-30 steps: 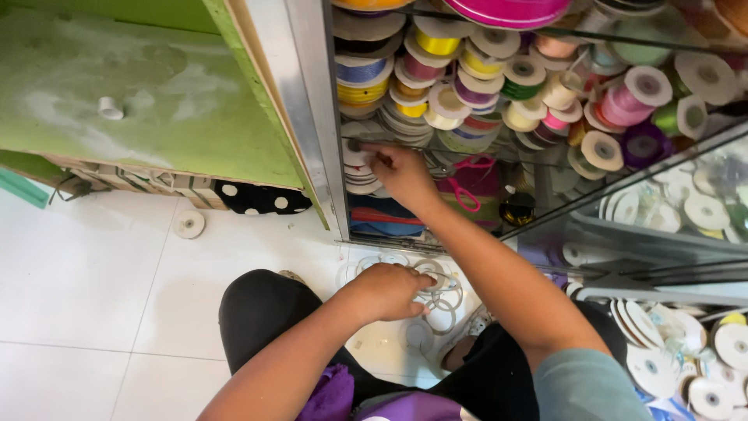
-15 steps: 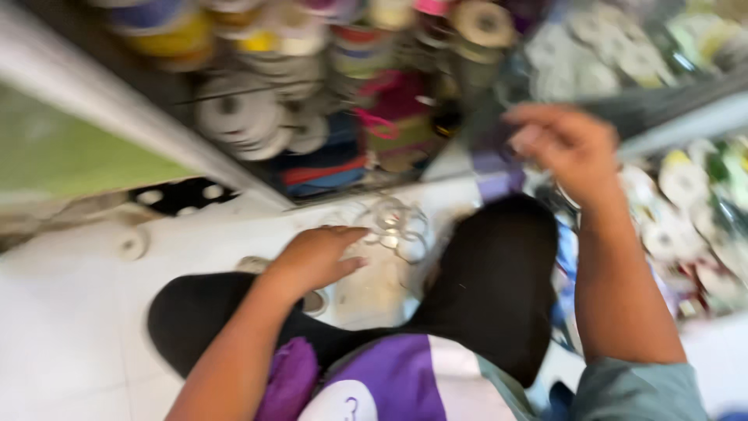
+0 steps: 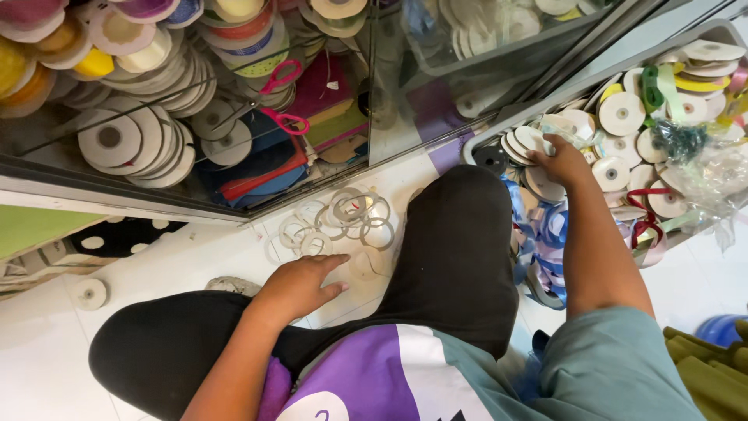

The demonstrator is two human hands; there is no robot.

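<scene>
Ribbon spools in tray, right hand closing on one mid-pick, left hand flat, empty; lifting out seemingly next.

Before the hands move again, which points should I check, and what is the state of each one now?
1. Right hand has contact with a ribbon spool in the grey tray: ok.
2. Grip on that spool is firm: cannot tell, fingers hide it.
3. Left hand is free: ok, it rests flat on the white floor.
4. Empty clear rings are apart from the left hand: ok.
5. Pink scissors are out of the way: ok, they lie inside the glass cabinet.
</scene>
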